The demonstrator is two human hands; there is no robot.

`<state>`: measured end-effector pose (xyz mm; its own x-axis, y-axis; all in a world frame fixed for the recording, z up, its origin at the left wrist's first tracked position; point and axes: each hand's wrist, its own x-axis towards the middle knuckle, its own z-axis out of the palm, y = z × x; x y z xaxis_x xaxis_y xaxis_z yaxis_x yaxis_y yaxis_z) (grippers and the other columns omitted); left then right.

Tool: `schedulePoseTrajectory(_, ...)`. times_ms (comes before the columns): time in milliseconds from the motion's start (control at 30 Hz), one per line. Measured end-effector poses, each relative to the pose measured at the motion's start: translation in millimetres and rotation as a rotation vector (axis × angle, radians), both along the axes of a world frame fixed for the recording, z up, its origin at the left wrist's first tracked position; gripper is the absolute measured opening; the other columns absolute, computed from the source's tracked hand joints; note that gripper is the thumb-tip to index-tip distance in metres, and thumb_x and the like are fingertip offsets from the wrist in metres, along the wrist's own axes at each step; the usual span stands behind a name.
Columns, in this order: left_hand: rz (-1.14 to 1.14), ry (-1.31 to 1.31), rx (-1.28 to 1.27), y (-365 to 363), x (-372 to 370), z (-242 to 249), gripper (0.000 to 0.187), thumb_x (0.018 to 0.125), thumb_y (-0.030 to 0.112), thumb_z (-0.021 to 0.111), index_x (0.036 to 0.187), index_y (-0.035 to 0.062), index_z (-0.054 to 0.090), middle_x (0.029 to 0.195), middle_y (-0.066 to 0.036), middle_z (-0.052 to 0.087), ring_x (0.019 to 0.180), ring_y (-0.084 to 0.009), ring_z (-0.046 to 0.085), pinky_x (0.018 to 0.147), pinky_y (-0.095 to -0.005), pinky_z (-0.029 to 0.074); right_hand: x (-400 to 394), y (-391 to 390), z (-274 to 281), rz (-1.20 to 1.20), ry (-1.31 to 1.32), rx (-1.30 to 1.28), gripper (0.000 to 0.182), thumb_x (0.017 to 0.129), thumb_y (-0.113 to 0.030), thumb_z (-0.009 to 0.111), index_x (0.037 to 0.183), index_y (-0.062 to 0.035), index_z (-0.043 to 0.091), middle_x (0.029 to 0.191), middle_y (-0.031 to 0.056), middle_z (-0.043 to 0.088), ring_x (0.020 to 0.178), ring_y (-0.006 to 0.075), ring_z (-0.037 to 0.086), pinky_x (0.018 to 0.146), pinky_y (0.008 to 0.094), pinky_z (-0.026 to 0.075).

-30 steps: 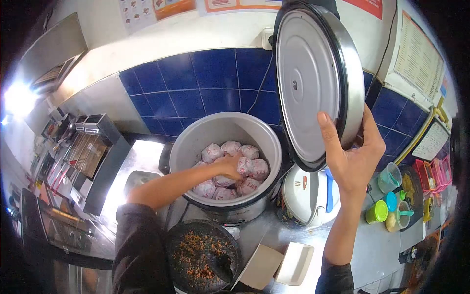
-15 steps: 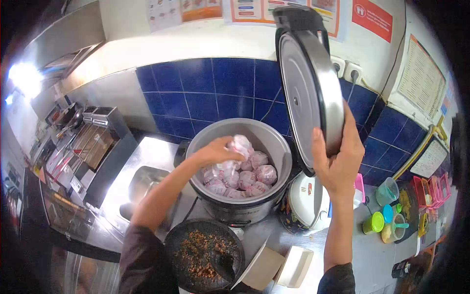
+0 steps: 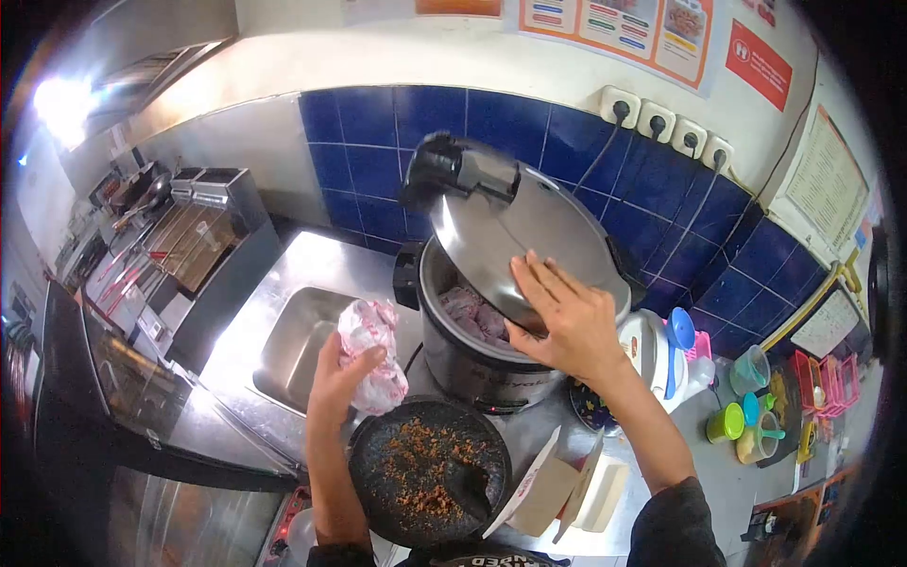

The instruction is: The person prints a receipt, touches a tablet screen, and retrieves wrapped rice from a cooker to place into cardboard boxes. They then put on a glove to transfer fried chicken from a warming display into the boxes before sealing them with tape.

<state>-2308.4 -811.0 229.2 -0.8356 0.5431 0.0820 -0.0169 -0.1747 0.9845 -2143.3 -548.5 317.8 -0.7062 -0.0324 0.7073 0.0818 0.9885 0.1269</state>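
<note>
My left hand point(image 3: 338, 380) holds a wrapped white-and-red paper packet point(image 3: 371, 353) over the counter, left of the big silver cooker point(image 3: 472, 364). My right hand point(image 3: 564, 321) lies flat with spread fingers on the cooker's hinged metal lid point(image 3: 515, 236), which is tilted halfway down over the pot. More wrapped packets point(image 3: 475, 312) show through the gap under the lid.
A black stone mortar point(image 3: 430, 470) with brown crumbs stands in front of the cooker. An open white cardboard box point(image 3: 557, 487) sits right of it. A steel sink point(image 3: 298, 345) is at left, a fryer point(image 3: 194, 236) beyond. A small white rice cooker point(image 3: 652, 352) and coloured cups point(image 3: 737, 416) stand right.
My left hand lifted one packet out of the pot and brought it left and toward me. My right hand swung the lid from upright down to half shut.
</note>
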Motion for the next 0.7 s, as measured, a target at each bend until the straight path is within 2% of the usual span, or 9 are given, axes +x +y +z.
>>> schedulePoseTrajectory(133,-0.008,-0.088,0.031,-21,8,-15,0.055,0.083,0.012,0.075,0.132,-0.0029,0.055,0.111,-0.008,0.067,0.097,-0.0148,0.064,0.087,-0.0308,0.051,-4,-14,-19,0.003,-0.179,0.071,0.07,0.075,-0.033,0.078,0.137,-0.0093,0.056,0.132,0.0139,0.062,0.112,0.0299,0.066,0.078,0.038,0.06)
schedulePoseTrajectory(300,-0.067,-0.014,-0.033,-36,20,-20,0.056,0.082,0.008,0.076,0.132,-0.0029,0.054,0.111,-0.007,0.067,0.099,-0.0134,0.063,0.089,-0.0303,0.05,0,-29,-46,-0.026,-0.38,0.03,0.058,0.081,-0.032,0.075,0.132,-0.009,0.061,0.133,0.0116,0.063,0.114,0.0294,0.065,0.092,0.0434,0.055)
schedulePoseTrajectory(400,-0.191,0.004,-0.103,-33,39,-12,0.058,0.08,0.007,0.078,0.131,-0.0028,0.054,0.111,-0.006,0.067,0.099,-0.013,0.063,0.089,-0.03,0.05,23,-42,-47,0.032,-0.312,-0.07,0.052,0.084,-0.03,0.074,0.13,-0.0089,0.063,0.135,0.0131,0.061,0.112,0.0302,0.065,0.094,0.0445,0.054)
schedulePoseTrajectory(467,-0.283,0.119,-0.201,-19,71,9,0.062,0.078,0.01,0.081,0.131,-0.0039,0.053,0.111,-0.009,0.068,0.1,-0.0146,0.064,0.09,-0.0311,0.051,58,-62,-45,0.051,-0.334,-0.377,0.054,0.088,-0.026,0.073,0.136,-0.0078,0.057,0.136,0.0155,0.06,0.113,0.0292,0.065,0.094,0.0421,0.053)
schedulePoseTrajectory(533,-0.41,0.256,-0.219,6,109,25,0.067,0.076,0.014,0.083,0.132,-0.0044,0.052,0.112,-0.014,0.069,0.102,-0.0162,0.066,0.089,-0.0328,0.052,99,-78,-33,0.205,-0.386,-1.281,0.057,0.092,-0.021,0.07,0.143,-0.0059,0.05,0.13,0.0139,0.062,0.114,0.0229,0.063,0.093,0.0371,0.052)
schedulePoseTrajectory(600,-0.451,0.548,-0.311,35,155,44,0.074,0.071,0.02,0.086,0.132,-0.0025,0.051,0.106,-0.022,0.07,0.1,-0.0311,0.071,0.086,-0.0378,0.055,140,-77,-33,0.167,-0.417,-1.495,0.059,0.095,-0.02,0.067,0.146,-0.0041,0.044,0.126,0.0093,0.061,0.114,0.0165,0.059,0.094,0.0326,0.05)
schedulePoseTrajectory(633,-0.479,0.56,-0.317,49,176,42,0.074,0.071,0.023,0.087,0.131,-0.0023,0.052,0.107,-0.023,0.069,0.099,-0.0351,0.07,0.085,-0.0394,0.055,157,-72,-60,0.273,-0.233,-1.544,0.056,0.096,-0.02,0.066,0.144,-0.002,0.045,0.125,0.0057,0.06,0.112,0.0124,0.057,0.093,0.029,0.049)
schedulePoseTrajectory(667,-0.499,0.58,-0.322,61,193,39,0.074,0.071,0.026,0.087,0.13,-0.0021,0.053,0.107,-0.023,0.069,0.098,-0.0392,0.07,0.085,-0.041,0.055,175,-66,-73,0.311,-0.09,-1.65,0.053,0.092,-0.024,0.074,0.136,-0.0011,0.052,0.118,0.0067,0.065,0.101,0.0139,0.064,0.08,0.0287,0.055)
schedulePoseTrajectory(700,-0.505,0.582,-0.333,71,204,36,0.074,0.071,0.026,0.087,0.13,-0.0021,0.053,0.107,-0.023,0.069,0.098,-0.0392,0.07,0.085,-0.041,0.055,193,-58,-75,0.285,-0.061,-1.793,0.049,0.094,-0.022,0.071,0.134,-0.0016,0.053,0.117,0.0065,0.065,0.101,0.0137,0.064,0.083,0.0285,0.055)
